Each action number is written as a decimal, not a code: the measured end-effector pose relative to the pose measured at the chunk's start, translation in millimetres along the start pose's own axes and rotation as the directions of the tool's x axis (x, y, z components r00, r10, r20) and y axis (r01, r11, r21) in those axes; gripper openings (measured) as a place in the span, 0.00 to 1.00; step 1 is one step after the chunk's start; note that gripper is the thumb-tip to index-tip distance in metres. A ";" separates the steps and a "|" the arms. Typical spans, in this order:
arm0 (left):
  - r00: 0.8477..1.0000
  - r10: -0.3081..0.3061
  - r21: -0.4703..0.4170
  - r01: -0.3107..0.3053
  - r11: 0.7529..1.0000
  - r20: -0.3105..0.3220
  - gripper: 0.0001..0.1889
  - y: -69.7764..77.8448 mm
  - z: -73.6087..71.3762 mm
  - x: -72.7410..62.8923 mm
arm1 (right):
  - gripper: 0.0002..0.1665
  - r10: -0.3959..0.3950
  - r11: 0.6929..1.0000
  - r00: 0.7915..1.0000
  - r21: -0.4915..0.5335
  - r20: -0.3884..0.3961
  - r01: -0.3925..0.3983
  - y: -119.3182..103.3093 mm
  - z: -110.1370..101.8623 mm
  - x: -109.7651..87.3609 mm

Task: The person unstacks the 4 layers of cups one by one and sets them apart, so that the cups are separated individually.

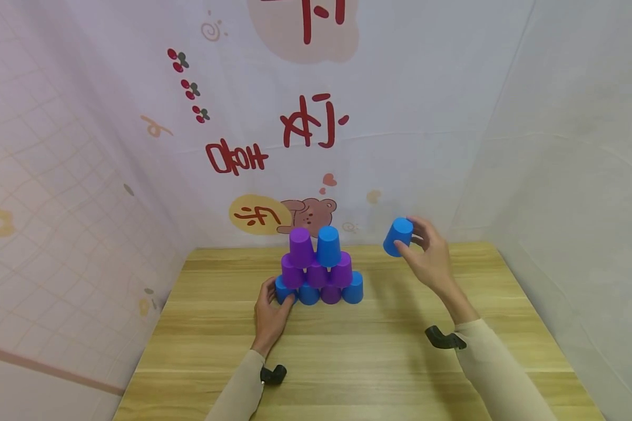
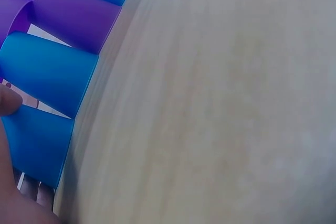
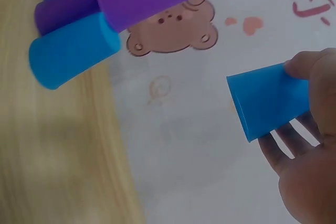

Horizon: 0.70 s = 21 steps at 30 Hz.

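A stack of inverted cups [image 1: 316, 275] stood in three tiers on a wooden table [image 1: 347, 362], at the lower centre of the head frame. The bottom tier comprised, from frame left, an end blue cup [image 1: 284, 290], a second blue cup [image 1: 309, 295], a purple cup [image 1: 330, 295] and a further blue cup [image 1: 354, 289]. Three purple cups formed the middle tier. The top tier held an upper purple cup [image 1: 301, 248] at left and an upper blue cup [image 1: 329, 247] at right.

The left hand [image 1: 271, 314], left of the stack, gripped the end blue cup, thumb at its front and fingers curled round its far side. In the left wrist frame this cup appeared at lower left.

The right hand [image 1: 432, 260], right of centre in the head frame, pinched a loose blue cup [image 1: 398, 230] between thumb and fingers. That cup was tilted, narrow end uppermost, raised above the table and well apart from the stack. The right wrist frame showed it at right, its wide rim facing frame left.

A pale cloth backdrop [image 1: 411, 128], printed with a brown bear [image 1: 312, 215], hung behind the table.
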<state>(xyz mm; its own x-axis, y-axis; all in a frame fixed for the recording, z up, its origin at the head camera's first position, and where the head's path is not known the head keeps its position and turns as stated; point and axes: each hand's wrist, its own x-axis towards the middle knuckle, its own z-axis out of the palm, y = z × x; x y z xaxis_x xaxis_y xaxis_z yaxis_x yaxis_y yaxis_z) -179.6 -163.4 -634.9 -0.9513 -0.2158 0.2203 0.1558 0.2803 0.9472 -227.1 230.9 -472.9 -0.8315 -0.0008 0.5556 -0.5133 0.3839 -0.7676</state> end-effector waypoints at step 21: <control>1.000 0.005 0.009 -0.005 1.000 -0.005 0.32 -4.1 1.6 0.9 | 0.39 0.238 0.971 0.968 -0.058 0.084 -0.234 63.4 6.7 -48.8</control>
<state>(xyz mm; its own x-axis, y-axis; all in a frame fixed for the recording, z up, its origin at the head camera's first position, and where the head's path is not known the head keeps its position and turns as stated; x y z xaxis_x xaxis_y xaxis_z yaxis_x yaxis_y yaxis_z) -181.5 -163.2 -639.0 -0.9492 -0.2185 0.2264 0.1585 0.2896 0.9439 -220.5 249.2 -550.8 -0.9447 0.0128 0.3278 -0.2913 0.4265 -0.8563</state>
